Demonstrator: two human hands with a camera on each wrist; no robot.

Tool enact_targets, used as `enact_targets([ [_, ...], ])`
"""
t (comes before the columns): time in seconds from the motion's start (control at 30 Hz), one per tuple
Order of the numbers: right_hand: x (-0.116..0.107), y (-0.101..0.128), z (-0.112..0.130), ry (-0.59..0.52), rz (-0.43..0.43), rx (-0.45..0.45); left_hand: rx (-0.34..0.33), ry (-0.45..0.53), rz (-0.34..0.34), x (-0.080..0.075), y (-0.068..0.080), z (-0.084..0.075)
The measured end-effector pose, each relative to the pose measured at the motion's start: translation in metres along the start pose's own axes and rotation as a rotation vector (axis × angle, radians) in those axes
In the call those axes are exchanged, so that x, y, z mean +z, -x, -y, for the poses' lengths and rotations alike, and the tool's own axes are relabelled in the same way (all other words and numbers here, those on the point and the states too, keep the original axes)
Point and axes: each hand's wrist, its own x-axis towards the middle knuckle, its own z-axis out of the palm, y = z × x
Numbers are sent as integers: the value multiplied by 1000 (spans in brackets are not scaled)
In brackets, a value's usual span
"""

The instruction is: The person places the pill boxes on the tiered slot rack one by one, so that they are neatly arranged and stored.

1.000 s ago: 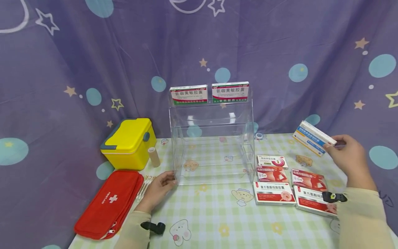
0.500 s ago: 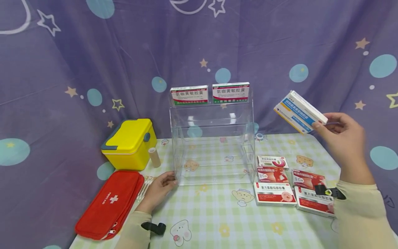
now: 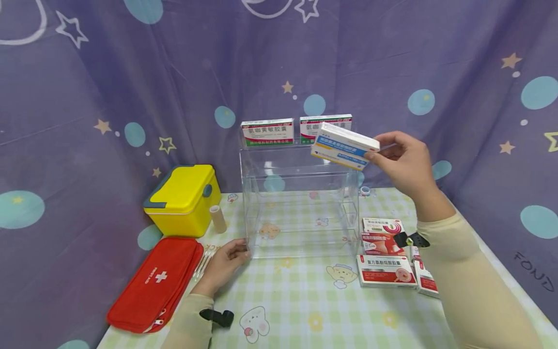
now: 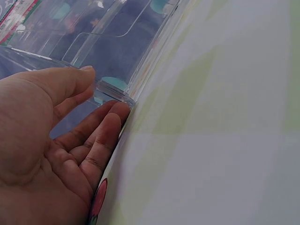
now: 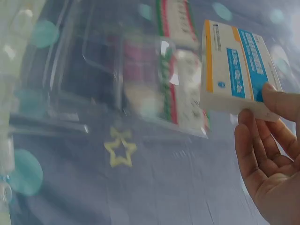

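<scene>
Right of centre in the head view, the right hand pinches a blue-and-white box by its right end, fingers curled round it, held in the air just in front of the top edge of the clear rack. At lower left the left hand rests on the surface, fingers nearly straight, touching the rack's bottom left corner. The rack's lower tiers stand open. Red boxes lie at lower right, just beside the rack.

Bright, even light; soft shadows; right wrist view blurred.
</scene>
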Motion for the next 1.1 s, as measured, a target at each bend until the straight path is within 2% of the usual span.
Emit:
enact_targets([
  [0.23,55,-18,8,-9,100,4,3,6,-10,1,0,-2],
  [0.57,118,-39,23,59,123,-30,7,24,10,-1,0,0],
  [0.87,147,-51,31,80,170,-3,28,39,14,-1,0,1],
  [1.1,165,-52,28,63,216,38,19,44,21,-2,-1,4],
])
